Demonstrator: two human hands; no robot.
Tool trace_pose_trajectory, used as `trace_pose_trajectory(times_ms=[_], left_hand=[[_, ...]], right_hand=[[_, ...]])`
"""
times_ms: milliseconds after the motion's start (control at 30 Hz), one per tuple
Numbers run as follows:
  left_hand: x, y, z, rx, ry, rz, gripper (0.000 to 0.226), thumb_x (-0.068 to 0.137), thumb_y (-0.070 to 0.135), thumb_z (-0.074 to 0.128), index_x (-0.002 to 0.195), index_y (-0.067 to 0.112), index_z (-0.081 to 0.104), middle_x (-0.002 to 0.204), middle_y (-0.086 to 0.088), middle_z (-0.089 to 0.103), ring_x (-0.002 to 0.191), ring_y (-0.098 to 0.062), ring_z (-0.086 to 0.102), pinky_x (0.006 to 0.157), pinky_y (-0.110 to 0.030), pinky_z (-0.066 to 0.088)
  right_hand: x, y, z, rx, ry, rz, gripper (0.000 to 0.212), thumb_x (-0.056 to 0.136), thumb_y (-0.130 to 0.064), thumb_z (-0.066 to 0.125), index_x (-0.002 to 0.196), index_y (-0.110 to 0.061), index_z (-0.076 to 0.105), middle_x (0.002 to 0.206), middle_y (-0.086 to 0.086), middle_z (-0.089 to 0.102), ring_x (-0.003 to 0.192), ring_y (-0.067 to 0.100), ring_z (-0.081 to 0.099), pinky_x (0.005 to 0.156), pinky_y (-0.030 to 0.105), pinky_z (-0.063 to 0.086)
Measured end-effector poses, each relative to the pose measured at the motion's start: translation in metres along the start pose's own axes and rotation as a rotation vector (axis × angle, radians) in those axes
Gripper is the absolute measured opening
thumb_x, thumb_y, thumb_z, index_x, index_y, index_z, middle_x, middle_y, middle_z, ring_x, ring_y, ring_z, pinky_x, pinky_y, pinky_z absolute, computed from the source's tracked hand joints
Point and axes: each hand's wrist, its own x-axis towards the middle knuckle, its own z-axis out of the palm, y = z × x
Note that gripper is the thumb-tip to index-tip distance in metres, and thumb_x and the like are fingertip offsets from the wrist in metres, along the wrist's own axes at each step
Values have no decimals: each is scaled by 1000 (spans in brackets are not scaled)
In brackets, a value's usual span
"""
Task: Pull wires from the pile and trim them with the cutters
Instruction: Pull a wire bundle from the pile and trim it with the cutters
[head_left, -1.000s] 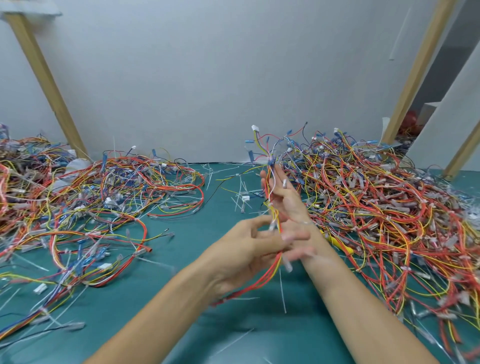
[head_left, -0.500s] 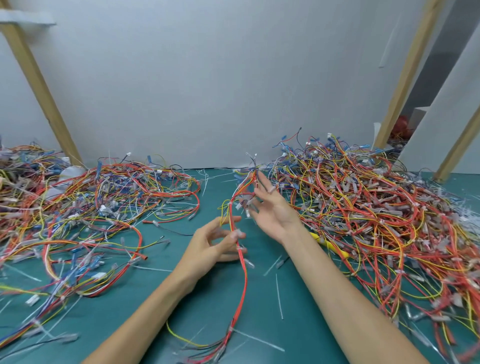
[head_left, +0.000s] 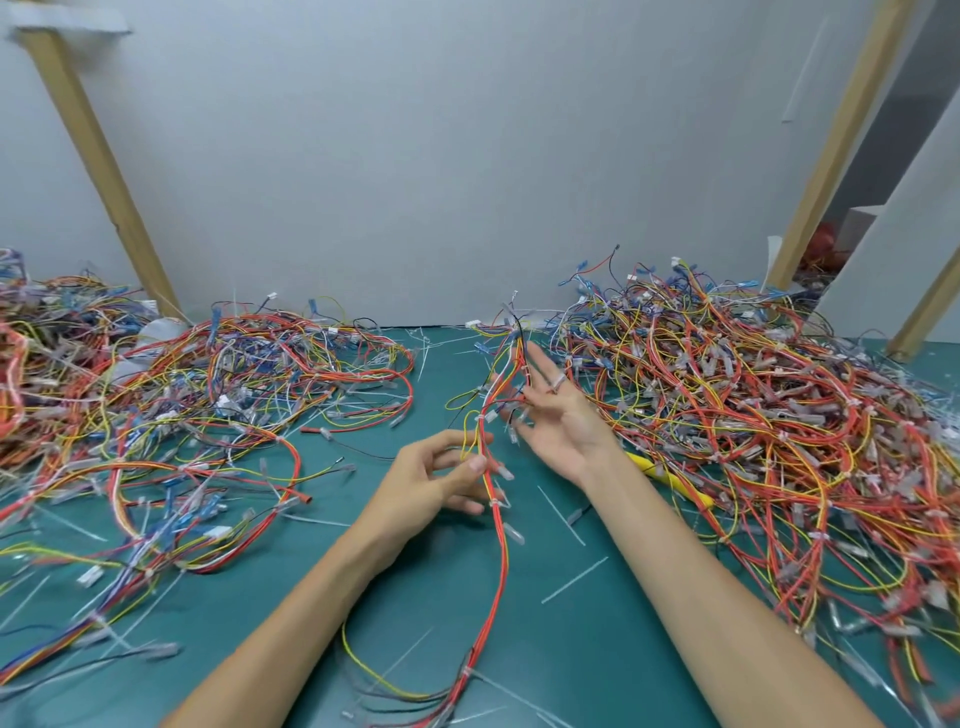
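A long red, orange and yellow wire bundle (head_left: 501, 571) runs from the back of the green mat toward me. My left hand (head_left: 441, 483) pinches it between thumb and fingertips near its middle. My right hand (head_left: 558, 421) lies palm up just behind, fingers straight, with the bundle's far end and its clear connectors draped across the fingers. The yellow-handled cutters (head_left: 672, 483) lie on the mat to the right of my right forearm, their head hidden under the big wire pile (head_left: 753, 415).
A second tangled wire pile (head_left: 208, 395) covers the left side of the green mat (head_left: 597, 649). Cut white cable ties (head_left: 574, 579) are scattered in the middle. Wooden posts (head_left: 104, 171) lean against the grey wall behind.
A second ago both hands held the bundle raised and close together. They have since lowered and spread apart, and the bundle now stretches along the mat toward me.
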Motion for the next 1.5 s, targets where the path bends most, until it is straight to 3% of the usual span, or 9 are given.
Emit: trace_pose_trajectory(times_ms=[233, 433, 633, 833, 933, 1100, 1233, 1333, 1500], left_hand=[[0, 1, 0, -16, -5, -12, 32, 88, 16, 65, 118, 10, 55, 98, -11, 74, 81, -30, 73, 60, -24, 55], [2, -2, 1, 9, -7, 10, 32, 90, 8, 65, 119, 11, 52, 98, -14, 73, 79, -25, 71, 59, -23, 52], [2, -3, 2, 39, 6, 22, 32, 89, 9, 67, 117, 20, 56, 100, -14, 72, 82, -25, 69, 61, -24, 52], [2, -3, 1, 57, 20, 34, 34, 89, 9, 68, 118, 21, 58, 95, -10, 71, 80, -26, 69, 60, -24, 52], [2, -3, 2, 63, 55, 55, 35, 88, 10, 68, 119, 23, 60, 95, -9, 72, 76, -21, 70, 61, -25, 53], [3, -4, 1, 85, 135, 117, 39, 82, 20, 74, 119, 26, 64, 94, -12, 74, 81, -16, 62, 80, -30, 46], [3, -4, 1, 58, 165, 126, 39, 82, 19, 74, 120, 25, 64, 91, -8, 75, 82, -12, 59, 86, -30, 42], [3, -4, 1, 25, 175, 154, 39, 86, 11, 69, 124, 19, 62, 89, 1, 75, 83, -4, 64, 80, -16, 45], [6, -3, 3, 2, 306, 195, 35, 91, 6, 64, 124, 13, 60, 107, -1, 67, 79, 6, 66, 59, -10, 47]], right_hand=[[-1, -2, 1, 44, 27, 28, 56, 92, 8, 42, 141, -17, 50, 143, 1, 52, 85, 18, 62, 72, 30, 49], [-2, -3, 1, -11, 63, 53, 47, 88, -6, 54, 133, -18, 60, 111, 4, 67, 75, 18, 63, 84, 35, 48], [-5, -2, 3, 19, 102, 81, 55, 81, -13, 61, 135, -9, 56, 105, 13, 60, 106, 33, 51, 92, 43, 46], [-5, -1, 2, -43, 139, 124, 53, 85, -22, 62, 134, -3, 56, 115, 15, 54, 103, 30, 58, 113, 43, 33], [-7, -3, 6, -209, 167, 163, 47, 81, -41, 64, 112, -7, 61, 105, 6, 66, 96, 22, 69, 110, 39, 38], [-11, -16, 13, -497, 141, 173, 72, 77, -62, 57, 133, -17, 57, 136, 5, 58, 115, 23, 63, 99, 34, 46], [-26, -12, 22, -706, 147, 149, 38, 95, -58, 45, 119, -32, 58, 133, 5, 59, 100, 21, 70, 85, 32, 53], [-42, -2, 18, -659, 85, 221, 62, 90, -59, 50, 132, -14, 57, 131, 4, 61, 103, 25, 68, 73, 36, 58], [-62, 7, 10, -587, -315, 373, 48, 92, -21, 63, 138, -25, 50, 130, 4, 65, 105, 43, 66, 79, 40, 58]])
